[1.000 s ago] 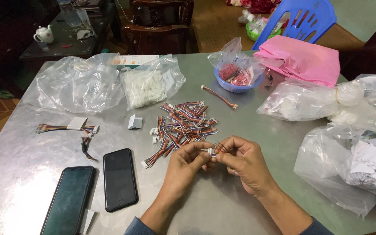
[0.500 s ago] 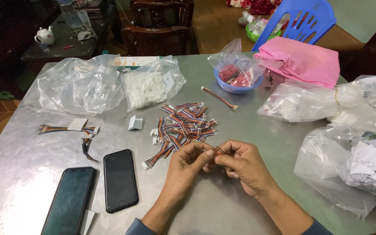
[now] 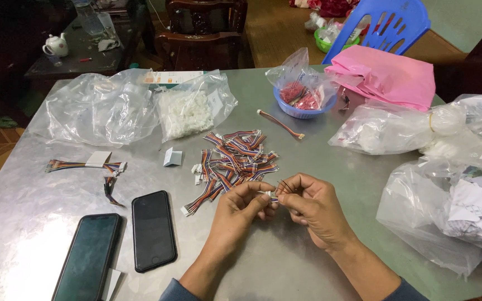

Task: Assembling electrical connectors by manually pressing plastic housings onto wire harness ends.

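My left hand (image 3: pixel 240 209) and my right hand (image 3: pixel 311 203) meet above the grey metal table (image 3: pixel 308 267), both pinching one small wire cable with a white connector (image 3: pixel 267 194). Thin dark wire ends stick up from my right fingers. Just beyond my hands lies a pile of multicoloured ribbon cables with white plugs (image 3: pixel 235 159). A single cable (image 3: pixel 280 124) lies further back near a blue bowl.
Two dark phones (image 3: pixel 152 229) (image 3: pixel 87 257) lie at the front left. A bundled cable (image 3: pixel 85 165) rests left of them. Clear plastic bags (image 3: pixel 101 108) (image 3: pixel 453 206) flank the table, with a bag of white parts (image 3: pixel 188 111), a blue bowl (image 3: pixel 302 100) and a pink bag (image 3: pixel 389 75) behind.
My hands have stayed in the same spot; the fingers have shifted slightly on the small cable and the dark wire ends now show above my right fingers.
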